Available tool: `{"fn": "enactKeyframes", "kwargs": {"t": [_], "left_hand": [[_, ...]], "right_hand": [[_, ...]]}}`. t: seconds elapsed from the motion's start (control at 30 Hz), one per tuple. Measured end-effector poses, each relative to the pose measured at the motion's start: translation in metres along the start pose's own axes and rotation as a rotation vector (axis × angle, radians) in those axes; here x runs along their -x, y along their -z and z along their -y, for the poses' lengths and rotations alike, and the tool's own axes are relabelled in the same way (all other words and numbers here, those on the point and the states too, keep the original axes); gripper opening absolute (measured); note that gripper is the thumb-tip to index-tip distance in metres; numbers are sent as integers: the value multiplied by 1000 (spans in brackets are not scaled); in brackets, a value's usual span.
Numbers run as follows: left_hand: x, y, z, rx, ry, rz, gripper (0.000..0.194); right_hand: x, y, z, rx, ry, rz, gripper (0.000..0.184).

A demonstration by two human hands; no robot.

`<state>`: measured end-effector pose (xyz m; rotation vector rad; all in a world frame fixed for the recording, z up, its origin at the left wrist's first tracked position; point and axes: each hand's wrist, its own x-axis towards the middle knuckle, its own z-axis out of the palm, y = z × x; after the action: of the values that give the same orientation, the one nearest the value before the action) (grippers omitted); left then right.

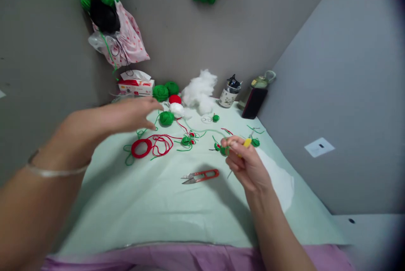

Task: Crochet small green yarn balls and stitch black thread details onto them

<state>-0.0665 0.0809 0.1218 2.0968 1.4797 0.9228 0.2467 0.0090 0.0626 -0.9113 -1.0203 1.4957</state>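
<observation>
Left hand (134, 115): fingers spread, near green yarn ball (166, 118). Right hand (248, 163): fingers pinch yellow-handled crochet hook (247, 143). Orange-handled thread snips (198, 177) lie on worktop (142, 203).

The right hand (245, 160) holds a yellow tool (247, 142); the left hand (136, 113) hovers near a green yarn ball (166, 118).
</observation>
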Motion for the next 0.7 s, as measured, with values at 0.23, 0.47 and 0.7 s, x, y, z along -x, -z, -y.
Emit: {"fn": "enactKeyframes", "kwargs": {"t": [0.23,0.47,0.7], "left_hand": [[84,-95,-51,908,163,193,46],[75,-123,-68,1384,172,-119,27],[60,-68,-5,280,66,226,16]], "right_hand": [[11,-19,-18,95,-81,38,25],[21,-25,-31,226,-10,197,20],[17,-20,-27,145,-27,90,18]]}}
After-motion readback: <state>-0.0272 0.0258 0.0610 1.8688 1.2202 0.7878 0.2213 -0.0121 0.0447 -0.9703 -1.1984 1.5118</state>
